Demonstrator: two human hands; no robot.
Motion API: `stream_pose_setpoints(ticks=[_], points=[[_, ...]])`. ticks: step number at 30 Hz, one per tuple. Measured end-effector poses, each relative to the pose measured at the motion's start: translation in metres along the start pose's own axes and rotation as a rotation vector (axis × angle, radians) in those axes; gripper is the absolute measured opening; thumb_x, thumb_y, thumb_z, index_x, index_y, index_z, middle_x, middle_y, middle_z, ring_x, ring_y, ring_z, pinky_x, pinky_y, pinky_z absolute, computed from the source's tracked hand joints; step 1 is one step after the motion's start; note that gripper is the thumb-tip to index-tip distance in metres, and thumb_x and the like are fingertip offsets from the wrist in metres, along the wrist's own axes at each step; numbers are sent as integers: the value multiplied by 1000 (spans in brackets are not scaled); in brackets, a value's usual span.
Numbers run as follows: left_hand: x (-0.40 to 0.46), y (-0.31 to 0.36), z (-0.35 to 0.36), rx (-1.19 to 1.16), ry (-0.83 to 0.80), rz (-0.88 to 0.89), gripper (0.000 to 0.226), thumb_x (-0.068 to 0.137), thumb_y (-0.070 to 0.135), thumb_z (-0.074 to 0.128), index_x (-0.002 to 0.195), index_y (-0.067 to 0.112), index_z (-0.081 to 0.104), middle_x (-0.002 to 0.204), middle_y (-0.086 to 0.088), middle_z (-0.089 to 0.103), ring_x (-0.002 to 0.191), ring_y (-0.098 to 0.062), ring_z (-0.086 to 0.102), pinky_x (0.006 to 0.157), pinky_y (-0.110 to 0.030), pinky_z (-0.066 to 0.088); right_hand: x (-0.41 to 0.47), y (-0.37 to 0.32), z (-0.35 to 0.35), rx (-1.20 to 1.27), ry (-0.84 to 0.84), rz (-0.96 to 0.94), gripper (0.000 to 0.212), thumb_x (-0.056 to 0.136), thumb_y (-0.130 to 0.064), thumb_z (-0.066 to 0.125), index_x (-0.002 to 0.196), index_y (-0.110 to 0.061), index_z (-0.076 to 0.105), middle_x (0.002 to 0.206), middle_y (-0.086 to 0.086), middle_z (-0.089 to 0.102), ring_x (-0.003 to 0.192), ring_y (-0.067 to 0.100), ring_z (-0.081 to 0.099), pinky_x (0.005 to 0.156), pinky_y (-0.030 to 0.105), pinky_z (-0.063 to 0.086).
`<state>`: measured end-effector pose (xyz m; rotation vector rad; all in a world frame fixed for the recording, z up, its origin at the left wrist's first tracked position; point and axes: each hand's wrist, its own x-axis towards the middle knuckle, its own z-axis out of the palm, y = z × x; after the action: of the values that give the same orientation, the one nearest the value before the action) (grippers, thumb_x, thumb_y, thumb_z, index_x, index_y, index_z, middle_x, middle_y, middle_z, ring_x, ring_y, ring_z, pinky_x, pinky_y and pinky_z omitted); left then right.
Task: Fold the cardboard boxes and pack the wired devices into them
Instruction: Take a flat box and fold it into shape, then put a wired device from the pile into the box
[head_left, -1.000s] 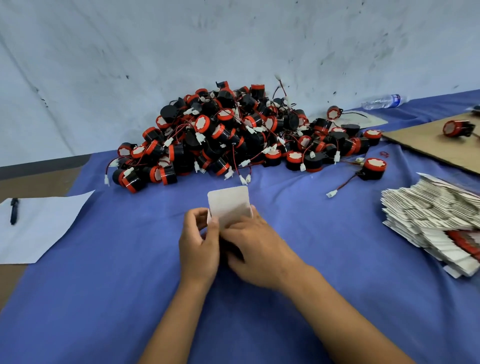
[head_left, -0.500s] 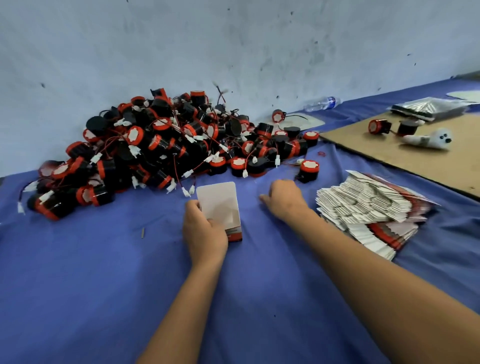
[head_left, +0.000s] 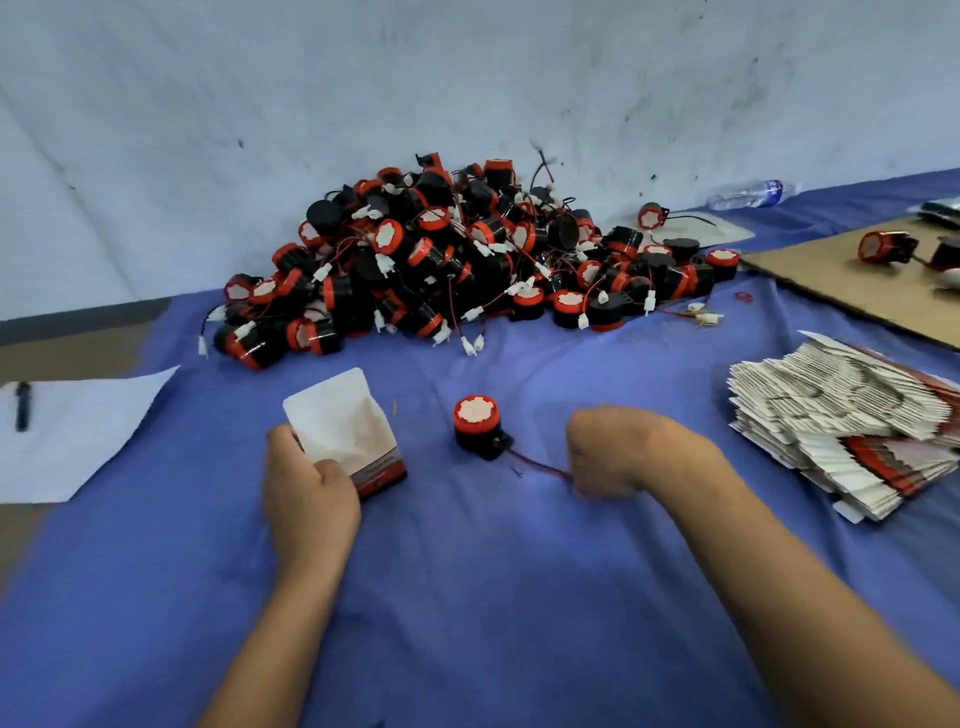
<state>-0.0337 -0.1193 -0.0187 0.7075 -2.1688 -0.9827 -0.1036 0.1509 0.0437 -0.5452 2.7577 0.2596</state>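
A small folded cardboard box, white inside with a red and black outside, stands on the blue cloth with its top flap raised. My left hand grips it from the near side. One black and red wired device stands upright just right of the box. Its red wire runs along the cloth into my right hand, which is curled and pinches the wire's end. A big heap of the same devices lies farther back against the wall.
A stack of flat unfolded boxes lies at the right. A brown cardboard sheet with a couple of devices is at the far right, a water bottle behind it. White paper and a pen lie at the left.
My right hand left the box, reached towards the heap and has pulled one device by its wire to the spot beside the box. My left hand keeps hold of the box.
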Motion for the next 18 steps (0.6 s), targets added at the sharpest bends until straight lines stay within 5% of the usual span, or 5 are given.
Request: stream_pose_setpoints(ticks=[3,8,12,14,18], points=[[-2,-11,-10,-41,-53,36,19,92,-3,45,101,14,43,98,-4,59,87,-31,50,69,-39,34,8,6,1,149,216,187,32,90,-48,67,88,-18,56,91,0,59,100,31,55,75,35,43],[-1,-12,-14,-296,-169,-10,5,92,16,53,91,21,52,85,8,62,78,-13,57,62,-29,41,40,-54,5,299,386,87,96,71,-90,57,139,-23,48,134,4,55,135,31,41,114,64,23],[2,-7,-16,-576,-203,-73,19,79,26,51,96,17,56,86,7,62,78,-10,55,66,-29,42,56,-70,10,276,471,50,70,83,-78,60,129,-25,52,129,2,58,129,27,49,120,60,16],[4,-7,-16,-654,-227,-103,24,79,23,49,99,13,56,89,5,63,81,-12,56,67,-29,43,55,-72,12,317,585,-3,59,87,-70,62,122,-24,49,118,1,66,115,28,60,112,50,30],[6,-2,-13,-702,-278,-110,35,78,22,45,104,2,58,85,7,65,77,-7,59,61,-18,47,33,-85,-5,725,815,-200,64,85,-73,58,122,-22,44,94,-5,68,81,26,62,63,41,50]])
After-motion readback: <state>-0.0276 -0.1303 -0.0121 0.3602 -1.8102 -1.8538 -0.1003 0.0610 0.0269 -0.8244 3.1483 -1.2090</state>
